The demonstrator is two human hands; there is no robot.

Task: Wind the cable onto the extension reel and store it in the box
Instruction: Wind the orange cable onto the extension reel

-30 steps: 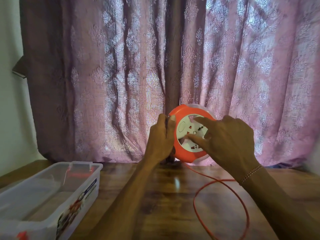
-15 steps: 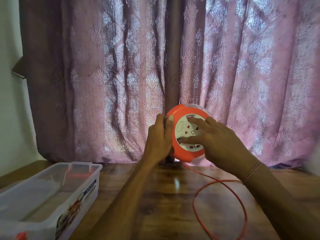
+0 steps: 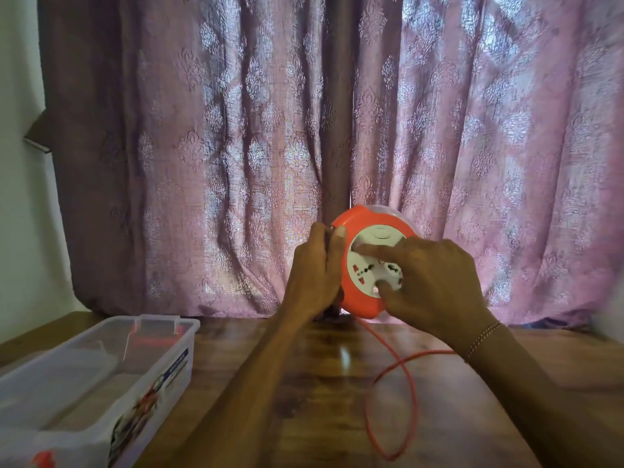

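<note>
Orange reel (image 3: 366, 300) upright on the counter (image 3: 304, 383), left hand (image 3: 315, 275) gripping its rim, right hand (image 3: 435, 282) fingers pressing the white hub, mid-winding; next, probably turning the hub to draw in slack cable (image 3: 398, 400), box (image 3: 182, 352) waiting left.

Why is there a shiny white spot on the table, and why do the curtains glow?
In the head view, daylight comes through the curtains, so they glow; the polished table mirrors that light as a small glare spot below the reel; the room's front stays dim.
</note>
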